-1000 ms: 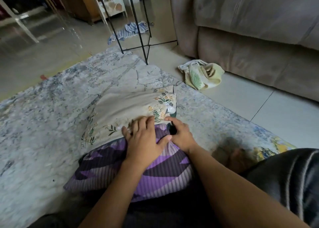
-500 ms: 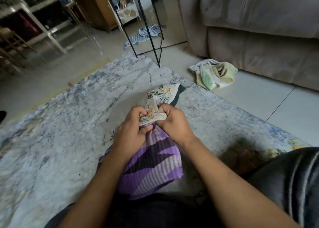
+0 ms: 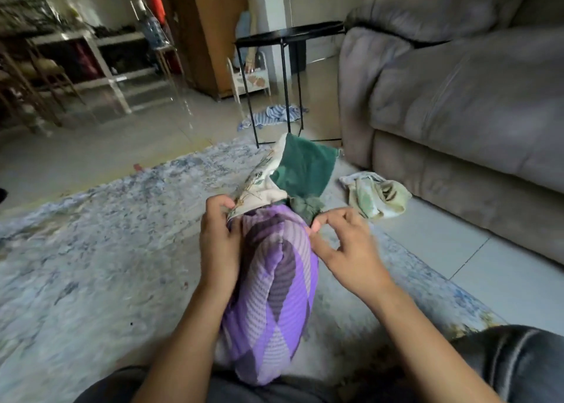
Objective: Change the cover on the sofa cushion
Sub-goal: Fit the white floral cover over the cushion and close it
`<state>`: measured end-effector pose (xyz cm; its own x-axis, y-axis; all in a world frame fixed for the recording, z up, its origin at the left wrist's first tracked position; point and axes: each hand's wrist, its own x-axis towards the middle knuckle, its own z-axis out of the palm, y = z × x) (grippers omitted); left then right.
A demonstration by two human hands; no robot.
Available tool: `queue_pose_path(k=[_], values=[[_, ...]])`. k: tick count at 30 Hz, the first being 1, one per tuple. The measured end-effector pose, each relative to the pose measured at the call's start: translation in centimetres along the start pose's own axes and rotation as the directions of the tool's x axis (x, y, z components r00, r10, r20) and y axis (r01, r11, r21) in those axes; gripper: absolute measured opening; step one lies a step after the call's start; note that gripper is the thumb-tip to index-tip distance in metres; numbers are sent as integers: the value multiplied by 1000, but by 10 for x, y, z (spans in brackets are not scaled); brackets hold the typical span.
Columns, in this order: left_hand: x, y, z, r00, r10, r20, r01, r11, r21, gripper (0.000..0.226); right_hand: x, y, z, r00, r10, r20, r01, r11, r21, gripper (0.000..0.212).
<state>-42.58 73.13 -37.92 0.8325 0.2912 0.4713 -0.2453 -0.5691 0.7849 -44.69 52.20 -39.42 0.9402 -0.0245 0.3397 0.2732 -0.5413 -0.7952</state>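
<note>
The purple striped cushion (image 3: 274,280) stands on end at the near edge of the rug (image 3: 91,234), its foot against the person's lap, with the cream floral, green-backed cover (image 3: 300,167) bunched over its top end. The left hand (image 3: 218,237) grips the cover's cream edge, fingers curled tight around it. The right hand (image 3: 348,250) lies against the cushion's other side with bent fingers just below the green fabric; whether it pinches any cannot be told.
</note>
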Motion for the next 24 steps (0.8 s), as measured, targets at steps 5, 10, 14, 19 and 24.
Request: queue_pose_path(k=[5,10,14,19,24], values=[[7,15,-2,976,178,125,-191,977,99,31,0,0,6,943,29,331,-141,937,320,60],[21,29,-14,960,-48,277,81,991,-108,23,23,-12,9,919,-20,395,-134,923,361,75],[21,25,-29,894,-179,410,277,941,-193,11,36,-16,23,923,-66,379,-45,960,277,75],[0,31,-33,802,-177,571,478,763,-435,42,35,-12,44,976,-39,216,-7,978,208,60],[0,19,-19,837,-145,527,209,976,-63,34,18,-9,61,993,-101,52,93,985,148,32]])
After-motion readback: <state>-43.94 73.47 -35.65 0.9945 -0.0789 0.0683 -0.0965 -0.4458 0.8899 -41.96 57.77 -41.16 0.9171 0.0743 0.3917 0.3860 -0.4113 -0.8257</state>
